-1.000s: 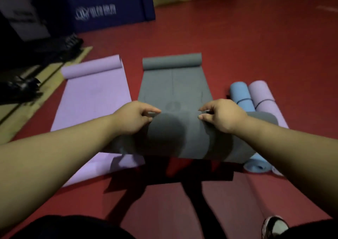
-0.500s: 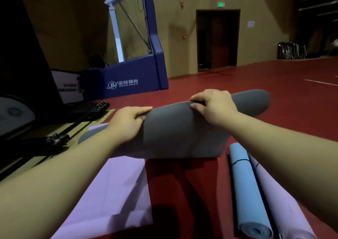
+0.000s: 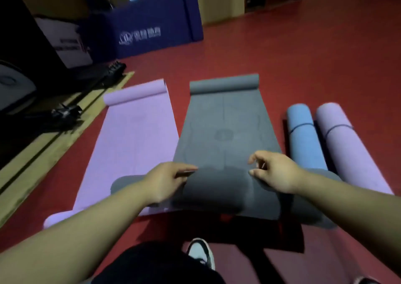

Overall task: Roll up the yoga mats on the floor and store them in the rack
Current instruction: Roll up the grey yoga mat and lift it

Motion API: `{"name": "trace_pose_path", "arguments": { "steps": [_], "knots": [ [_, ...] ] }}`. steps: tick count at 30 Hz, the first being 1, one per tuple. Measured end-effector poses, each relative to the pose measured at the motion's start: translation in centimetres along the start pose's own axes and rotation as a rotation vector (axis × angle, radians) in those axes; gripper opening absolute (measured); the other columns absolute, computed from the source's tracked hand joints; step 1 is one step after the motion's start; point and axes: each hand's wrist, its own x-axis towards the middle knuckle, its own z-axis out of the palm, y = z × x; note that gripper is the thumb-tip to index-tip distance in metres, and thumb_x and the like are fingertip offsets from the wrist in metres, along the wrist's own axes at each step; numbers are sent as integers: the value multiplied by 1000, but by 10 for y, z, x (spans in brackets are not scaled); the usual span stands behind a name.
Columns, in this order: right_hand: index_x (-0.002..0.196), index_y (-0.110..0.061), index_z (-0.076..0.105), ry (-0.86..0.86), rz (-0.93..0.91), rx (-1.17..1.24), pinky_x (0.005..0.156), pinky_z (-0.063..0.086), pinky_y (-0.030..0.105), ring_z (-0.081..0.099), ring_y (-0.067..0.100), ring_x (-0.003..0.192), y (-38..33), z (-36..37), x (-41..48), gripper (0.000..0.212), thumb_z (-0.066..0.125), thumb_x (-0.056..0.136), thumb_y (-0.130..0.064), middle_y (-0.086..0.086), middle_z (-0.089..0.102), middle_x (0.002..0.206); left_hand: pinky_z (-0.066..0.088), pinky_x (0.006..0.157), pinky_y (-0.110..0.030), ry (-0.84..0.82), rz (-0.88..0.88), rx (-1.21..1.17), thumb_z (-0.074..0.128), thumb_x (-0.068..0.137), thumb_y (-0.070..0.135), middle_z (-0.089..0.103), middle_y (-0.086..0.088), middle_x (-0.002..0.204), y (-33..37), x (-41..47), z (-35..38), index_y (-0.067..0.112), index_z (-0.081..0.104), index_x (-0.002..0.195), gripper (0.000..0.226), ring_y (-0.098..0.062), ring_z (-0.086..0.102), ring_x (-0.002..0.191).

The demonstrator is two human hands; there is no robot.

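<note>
Starting at our left hand (image 3: 167, 181), we see it laid over the top of the thick rolled part of the grey mat (image 3: 223, 136), with fingers and thumb drawn together to pinch the matte, foam-like skin. Our right hand (image 3: 275, 173) sits further along the same roll, half open: the thumb tip touches the mat while the bent fingers (image 3: 252, 159) are lifted clear and clasp nothing. The roll is a fat, soft cylinder lying crosswise just in front of us. Its long axis runs left to right and its ends stick out past both forearms. From it the unrolled stretch runs straight away from us over the smooth red floor (image 3: 303, 55). That stretch is flat, faintly printed with lines and a round mark, and ends in a small curl at the far edge. Just beside it on the left a purple mat (image 3: 134, 142) lies flat and parallel, also curled at its far end. On the right two tight cylinders lie side by side pointing away from us, a blue roll (image 3: 303, 136) and a lilac roll (image 3: 347, 149), each banded by a thin dark strap. A pale wooden strip (image 3: 43, 149) edges the floor on the left, and a padded blue block (image 3: 156, 23) stands beyond.
</note>
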Motion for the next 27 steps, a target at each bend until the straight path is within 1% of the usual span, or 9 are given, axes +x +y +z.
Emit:
{"name": "trace_pose_path", "arguments": {
  "steps": [2, 4, 6, 10, 13, 15, 17, 22, 27],
  "knots": [
    [86, -33, 63, -79, 21, 13, 68, 43, 18, 58, 0, 67, 20, 39, -1, 16, 75, 90, -23, -9, 64, 72, 40, 109, -15, -59, -43, -54, 63, 97, 5, 66, 20, 129, -34, -2, 42, 29, 67, 133, 43, 7, 59, 120],
    [83, -36, 60, -132, 44, 15, 75, 46, 24, 61, 9, 76, 43, 78, -5, 20, 75, 90, -25, -9, 66, 81, 32, 104, -3, -120, -78, -48, 61, 99, 7, 60, 24, 131, -60, -6, 79, 30, 65, 135, 43, 8, 54, 124],
    [85, -32, 64, -186, 72, 22, 78, 43, 24, 60, 12, 83, 63, 112, -12, 13, 74, 90, -27, -9, 66, 87, 28, 101, 1, -150, -96, -59, 60, 100, 8, 59, 26, 130, -82, -9, 113, 31, 66, 134, 42, 11, 50, 123],
    [92, -25, 72, -237, 137, 31, 83, 43, 25, 58, 13, 89, 92, 166, -31, 9, 72, 93, -33, -7, 60, 91, 38, 103, -8, -204, -126, -22, 60, 97, 22, 64, 24, 122, -115, -19, 166, 38, 70, 128, 36, 6, 57, 115],
    [92, -27, 71, -266, 161, 59, 82, 45, 27, 57, 9, 87, 104, 192, -48, 12, 66, 94, -38, -10, 55, 94, 53, 89, -33, -179, -78, 28, 52, 88, 47, 70, 13, 101, -134, -27, 192, 45, 68, 121, 37, -18, 66, 96],
    [92, -28, 71, -248, 116, 49, 76, 42, 21, 51, 4, 84, 110, 200, -57, 20, 63, 93, -47, -14, 49, 93, 52, 80, -37, -133, -37, 115, 55, 85, 49, 66, 15, 99, -140, -29, 201, 45, 70, 116, 35, -20, 62, 93],
    [98, -30, 72, -273, 59, -17, 77, 42, 24, 49, 8, 86, 114, 206, -64, 30, 59, 91, -56, -14, 46, 93, 54, 71, -38, -62, 18, 217, 57, 83, 47, 68, 12, 96, -138, -29, 206, 41, 74, 106, 29, -23, 65, 86],
    [100, -32, 71, -397, 57, -46, 75, 51, 32, 57, 10, 86, 114, 214, -74, 38, 45, 96, -60, -12, 55, 92, 54, 53, -26, -2, 111, 319, 49, 85, 43, 74, 8, 74, -131, -37, 219, 34, 80, 97, 34, -18, 68, 59],
    [120, -42, 65, -472, 224, -190, 83, 47, 34, 59, 16, 105, 96, 209, -84, 51, 27, 96, -65, -14, 61, 109, 57, 66, -33, -146, 193, 360, 51, 89, 63, 75, 10, 91, -118, -52, 216, 29, 76, 113, 49, -16, 70, 77]
  ]
}}
